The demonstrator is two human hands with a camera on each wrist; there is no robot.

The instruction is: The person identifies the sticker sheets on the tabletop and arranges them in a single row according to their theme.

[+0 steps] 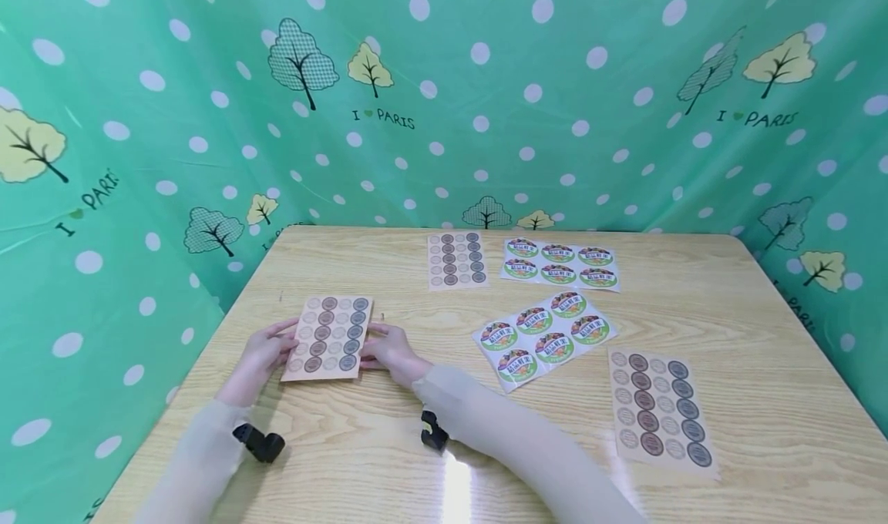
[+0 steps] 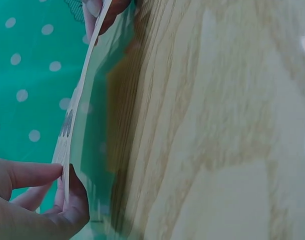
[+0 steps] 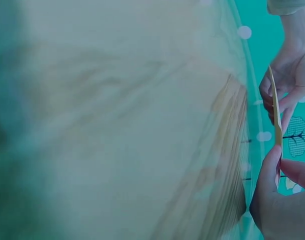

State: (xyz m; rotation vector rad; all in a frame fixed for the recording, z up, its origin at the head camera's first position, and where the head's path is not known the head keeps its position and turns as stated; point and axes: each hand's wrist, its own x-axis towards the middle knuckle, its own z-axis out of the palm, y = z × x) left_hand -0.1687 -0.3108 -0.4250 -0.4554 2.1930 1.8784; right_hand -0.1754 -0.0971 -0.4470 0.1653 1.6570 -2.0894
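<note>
Between both hands, above the left part of the table, is a tan sticker sheet [image 1: 326, 337] with columns of round brown, dark grey and pale seals. My left hand [image 1: 266, 348] pinches its left edge, thumb on one face and fingers behind, as the left wrist view shows at the sheet's edge [image 2: 67, 170]. On the opposite edge, my right hand [image 1: 390, 352] pinches the sheet between thumb and fingers. In the right wrist view the sheet [image 3: 276, 115] is seen nearly edge-on, with both hands on it. Its underside is mostly hidden.
Another tan sticker sheet [image 1: 458, 260] lies at the back, beside a white sheet of fruit labels [image 1: 560, 263]. A second fruit label sheet [image 1: 544, 337] lies tilted mid-table. A third tan sheet [image 1: 662, 412] lies at the right. A green dotted curtain [image 1: 444, 154] hangs behind the wooden table [image 1: 361, 447].
</note>
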